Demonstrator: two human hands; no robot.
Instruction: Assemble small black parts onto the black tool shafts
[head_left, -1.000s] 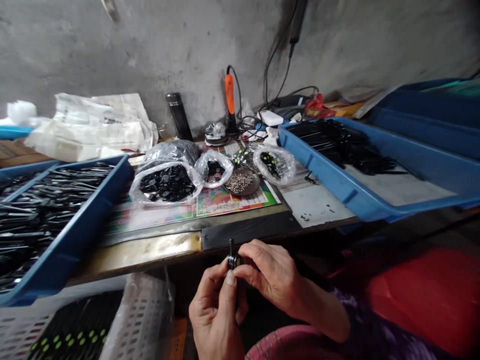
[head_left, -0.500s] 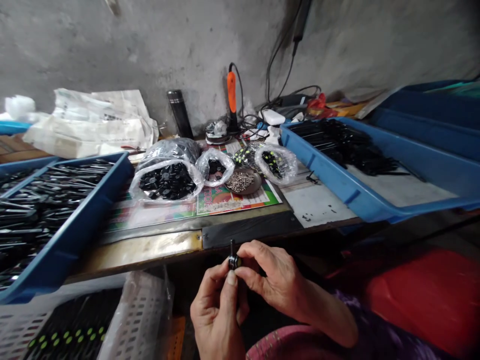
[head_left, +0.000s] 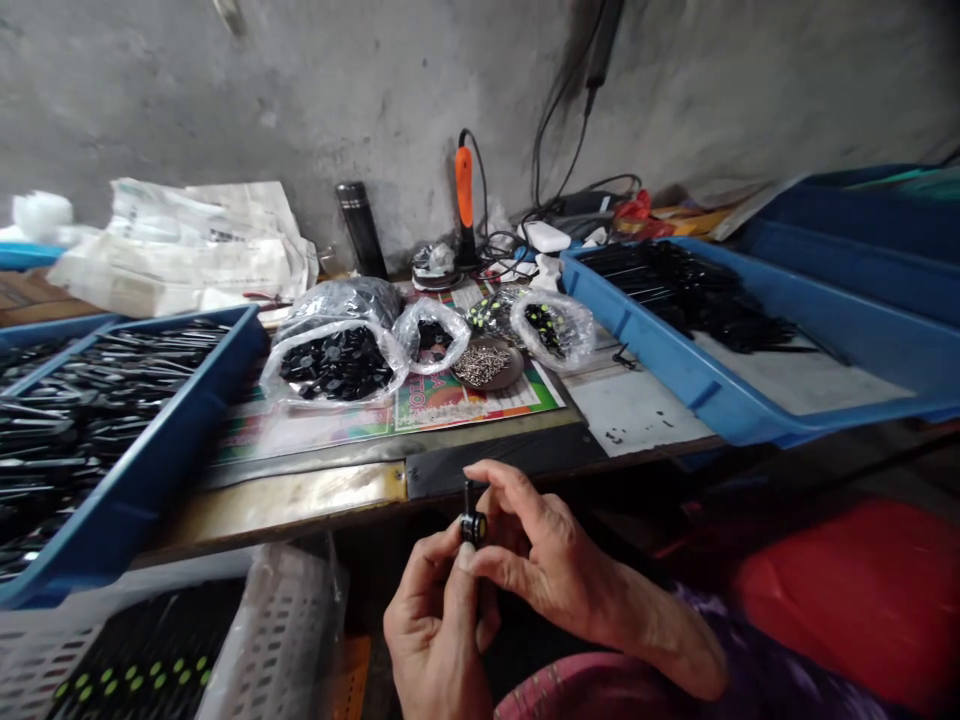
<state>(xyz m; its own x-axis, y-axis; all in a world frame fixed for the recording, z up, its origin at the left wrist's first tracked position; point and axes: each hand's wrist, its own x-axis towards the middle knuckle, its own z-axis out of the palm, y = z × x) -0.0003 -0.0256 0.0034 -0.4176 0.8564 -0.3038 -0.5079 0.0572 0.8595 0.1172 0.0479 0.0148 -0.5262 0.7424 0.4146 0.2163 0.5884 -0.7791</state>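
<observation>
Left hand (head_left: 439, 625) closed in a pinch, thumb and index finger on a small black part (head_left: 472, 525), its stem pointing up. Part is held in front of the worktop (head_left: 495, 460) edge, slightly below it. Right hand (head_left: 566, 565) partly open: index finger raised near the stem top, thumb lower, by the left thumb tip; can't tell if it touches the part. On the worktop: clear bag (head_left: 271, 378) of black pieces, smaller clear bag (head_left: 457, 345) beside it, dish (head_left: 512, 376) of small silvery pieces, bag with yellow-dotted pieces (head_left: 579, 335) just right of the dish. Orange-handled tool (head_left: 464, 188) upright near the wall. Blue trays at both sides, left tray (head_left: 187, 440) and right tray (head_left: 675, 365), hold dark slender parts. White basket (head_left: 289, 600) lower left, yellow-green-dotted black items inside.
</observation>
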